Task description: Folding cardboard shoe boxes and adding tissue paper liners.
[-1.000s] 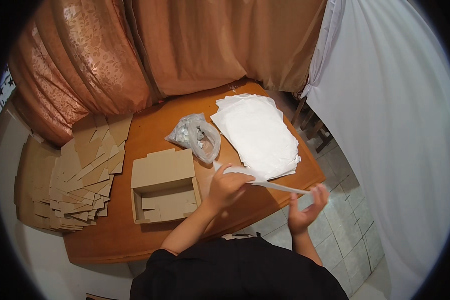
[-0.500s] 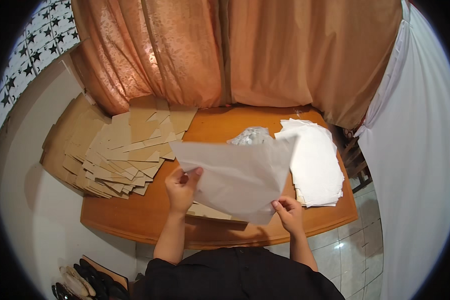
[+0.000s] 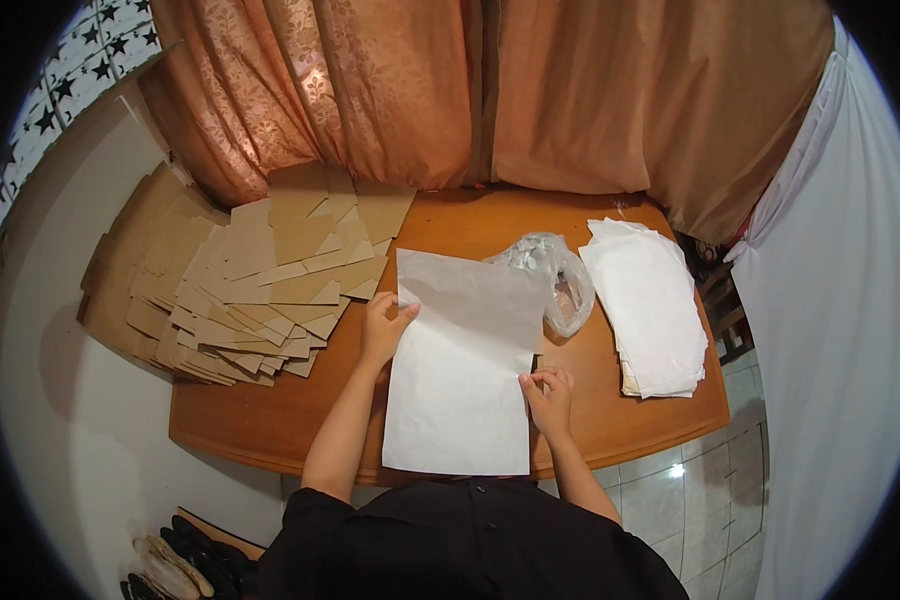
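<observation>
White sheet of paper point(image 3: 465, 370) lies flat in front of me at the near middle of the wooden table point(image 3: 270, 420), its near edge reaching the table's near rim. It hides whatever is under it. My left hand point(image 3: 383, 325) pinches its left edge up near the far corner, fingers closed on the paper. My right hand point(image 3: 547, 392) pinches the right edge lower down, fingertips together on it. I judge it light, thin and floppy: it creases easily, sags if lifted by one corner, and could slide on the smooth wood. Best hold is at two opposite edges, as now, with a light pinch. Just beyond the far right corner sits a crumpled clear plastic bag point(image 3: 555, 275), touching or overlapping the sheet; cannot tell which. Right of that, a stack of white paper point(image 3: 650, 305). To the left, a spread pile of flat brown cardboard pieces point(image 3: 240, 280). Orange curtain point(image 3: 450, 90) hangs along the far side.
</observation>
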